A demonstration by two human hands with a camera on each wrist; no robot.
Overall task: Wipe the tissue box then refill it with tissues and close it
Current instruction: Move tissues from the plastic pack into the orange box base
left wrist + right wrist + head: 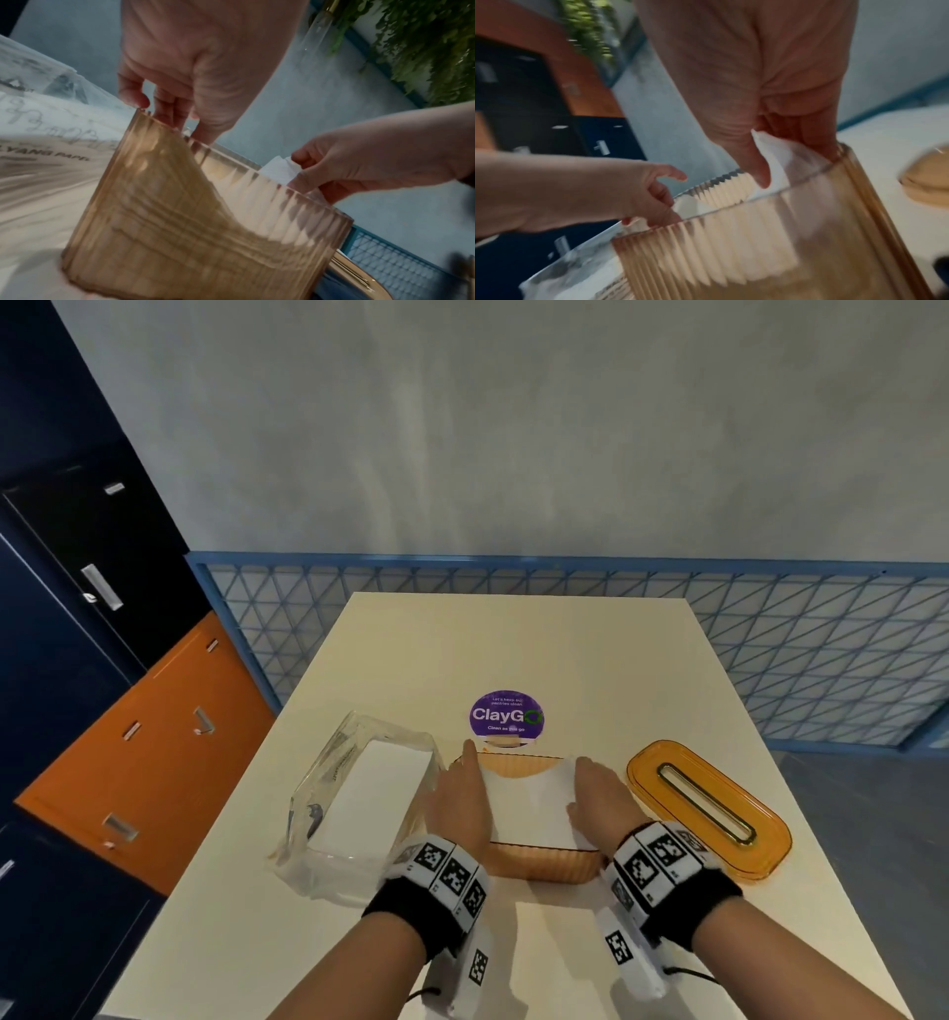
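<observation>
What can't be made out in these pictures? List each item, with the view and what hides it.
- Stack of tissues, head view: both its ends are covered by the left hand and right hand.
- Depth of the stack inside the tissue box, wrist views: ribbed amber wall and motion blur.
- Small print on the purple sticker, head view: too small.
- Lid, right wrist view: cut off by the edge.

— Where are the hands?
— Both forearms reach forward side by side, each wrist wrapped in a black band with checkered markers. The left hand (458, 797) points fingers down, forefinger stretched ahead.
— And the other?
— The right hand (597, 794) mirrors it, fingers curled downward, thumb and fingers pinching a white stack of tissues (529, 806).
</observation>
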